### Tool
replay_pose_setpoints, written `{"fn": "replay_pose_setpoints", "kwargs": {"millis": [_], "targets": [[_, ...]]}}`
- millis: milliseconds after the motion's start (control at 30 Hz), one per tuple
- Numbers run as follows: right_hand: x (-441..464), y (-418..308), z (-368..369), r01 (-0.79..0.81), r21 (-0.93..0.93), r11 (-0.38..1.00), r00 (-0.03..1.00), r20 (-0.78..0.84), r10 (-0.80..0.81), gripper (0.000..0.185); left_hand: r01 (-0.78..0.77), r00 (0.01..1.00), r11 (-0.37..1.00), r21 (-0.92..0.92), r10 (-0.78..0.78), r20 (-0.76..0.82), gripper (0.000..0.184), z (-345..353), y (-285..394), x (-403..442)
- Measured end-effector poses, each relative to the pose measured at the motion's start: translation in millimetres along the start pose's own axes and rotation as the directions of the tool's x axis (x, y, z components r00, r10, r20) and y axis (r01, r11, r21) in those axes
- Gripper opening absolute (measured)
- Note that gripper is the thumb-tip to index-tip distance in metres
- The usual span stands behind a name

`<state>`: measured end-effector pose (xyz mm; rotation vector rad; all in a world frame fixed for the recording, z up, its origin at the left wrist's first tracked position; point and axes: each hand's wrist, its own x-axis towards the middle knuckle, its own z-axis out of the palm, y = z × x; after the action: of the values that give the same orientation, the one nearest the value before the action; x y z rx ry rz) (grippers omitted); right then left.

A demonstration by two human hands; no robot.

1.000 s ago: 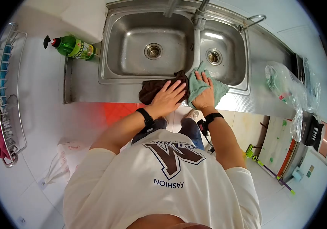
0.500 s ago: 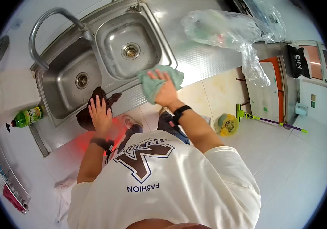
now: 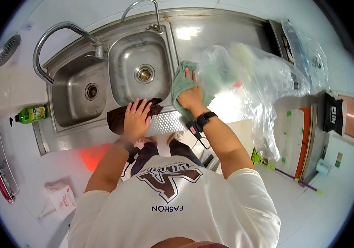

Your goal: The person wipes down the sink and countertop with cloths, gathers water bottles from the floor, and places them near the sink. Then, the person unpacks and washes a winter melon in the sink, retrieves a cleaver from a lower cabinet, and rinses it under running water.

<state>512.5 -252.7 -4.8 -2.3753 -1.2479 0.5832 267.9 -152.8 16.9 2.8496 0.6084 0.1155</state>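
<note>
My left hand (image 3: 136, 120) lies with its fingers stretched out over a dark brown cloth (image 3: 117, 120), at the front rim of the double sink (image 3: 98, 125). The cloth's far end reaches the near edge of the right basin. To the right, my right hand (image 3: 191, 97) grips a green cloth (image 3: 181, 84) and presses it on the steel beside the right basin, with two fingertips showing above the fabric. A large clear plastic bag (image 3: 263, 78) lies close to the green cloth on the counter.
A curved faucet (image 3: 67, 25) arches over the left basin, with a thinner tap (image 3: 157, 14) behind the right one. Green bottle (image 3: 31, 114) stands left of the sink. A green-headed mop (image 3: 286, 172) lies at the right; a red bin-like object (image 3: 96, 156) is below the counter.
My right hand has moved the green cloth back from the counter's front edge, alongside the right basin. My left hand and the brown cloth have shifted right along the rim. The view has shifted too.
</note>
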Motion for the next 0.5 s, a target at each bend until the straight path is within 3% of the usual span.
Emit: {"fn": "replay_pose_setpoints", "kwargs": {"millis": [33,67,100,167,233,433,500], "targets": [[19.6,-5.2,-5.0,-0.02,0.115,0.993,1.0,0.007,0.019,0.064,0.014,1.0,1.0,-0.003,-0.014,0.021,0.056,-0.6,-0.3,0.9],[38.5,-22.7,-25.8,0.013,-0.299,0.954,0.994,0.109,0.02,0.065,0.033,0.999,0.999,0.0,-0.033,0.022,0.056,-0.7,-1.3,2.7],[56.8,-32.0,-34.4,0.089,-0.655,0.75,0.978,0.199,0.058,0.067,0.029,0.999,0.999,-0.014,-0.029,0.033,0.057,-1.0,-1.7,2.6],[98.3,-4.9,-5.6,-0.043,-0.48,0.876,0.999,-0.014,0.042,0.068,0.022,0.999,0.999,-0.032,-0.021,0.041,0.058,-6.0,-0.9,2.5],[135.2,9.4,8.3,-0.049,-0.448,0.893,0.99,-0.141,-0.017,0.067,0.046,0.997,0.998,-0.044,-0.043,0.066,0.058,-5.0,-3.6,3.0],[217.6,2.4,-21.2,-0.02,-0.509,0.861,1.0,-0.019,0.012,0.062,0.058,0.998,0.992,-0.116,-0.054,0.033,0.055,-9.0,-4.5,5.1],[236.4,7.1,-21.6,0.035,-0.569,0.821,0.998,-0.031,-0.063,0.06,0.068,0.997,0.991,-0.118,-0.065,0.031,0.055,-8.3,-5.5,4.4]]}}
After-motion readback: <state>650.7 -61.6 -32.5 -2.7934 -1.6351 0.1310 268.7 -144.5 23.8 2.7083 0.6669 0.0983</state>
